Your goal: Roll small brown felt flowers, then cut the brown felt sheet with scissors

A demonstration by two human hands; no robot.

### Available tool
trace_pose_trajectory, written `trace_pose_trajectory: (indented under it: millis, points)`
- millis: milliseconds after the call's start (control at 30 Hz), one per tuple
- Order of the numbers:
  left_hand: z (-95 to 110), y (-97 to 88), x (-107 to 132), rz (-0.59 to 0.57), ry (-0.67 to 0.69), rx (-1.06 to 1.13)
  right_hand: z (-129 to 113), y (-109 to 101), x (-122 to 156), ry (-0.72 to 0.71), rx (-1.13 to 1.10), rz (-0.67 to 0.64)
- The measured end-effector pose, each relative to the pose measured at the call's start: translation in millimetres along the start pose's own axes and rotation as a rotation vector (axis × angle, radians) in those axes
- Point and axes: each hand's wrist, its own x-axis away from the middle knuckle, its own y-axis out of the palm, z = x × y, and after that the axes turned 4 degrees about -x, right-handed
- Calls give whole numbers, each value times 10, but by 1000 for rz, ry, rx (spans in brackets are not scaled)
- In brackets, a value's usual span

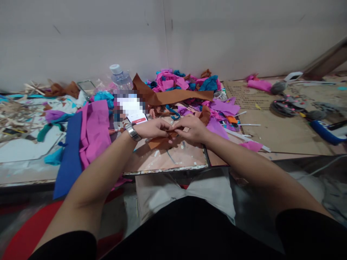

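Both of my hands meet over the front middle of the table, fingers pinched on a strip of brown crepe paper. My left hand, with a metal watch at the wrist, grips the strip from the left. From the right, my right hand pinches the same strip, its fingertips close to the left ones. Part of the paper hangs out below my left fingers; the rest is hidden by the hands. Just behind the left hand lies a phone with a lit, partly blurred screen.
Crumpled pink and teal paper piles up behind a long brown strip. A capped plastic bottle stands at the back. Blue and pink sheets overhang the left side. Pincushion and blue tape roll lie right.
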Motion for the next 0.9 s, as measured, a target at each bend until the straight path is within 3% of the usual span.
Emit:
trace_pose_trajectory:
  millis: [167,533,700,900]
  points:
    - [23,-49,37,-50,27,3,9,3,-6,26,-55,31]
    - [35,-110,70,52,-73,-106,-17,-31,-21,206,-159,102]
    - [8,-126,57,276,-90,-146,-1,-84,-48,331,-221,181]
    - [6,-94,35,538,-62,200,79,-172,-81,507,-401,363]
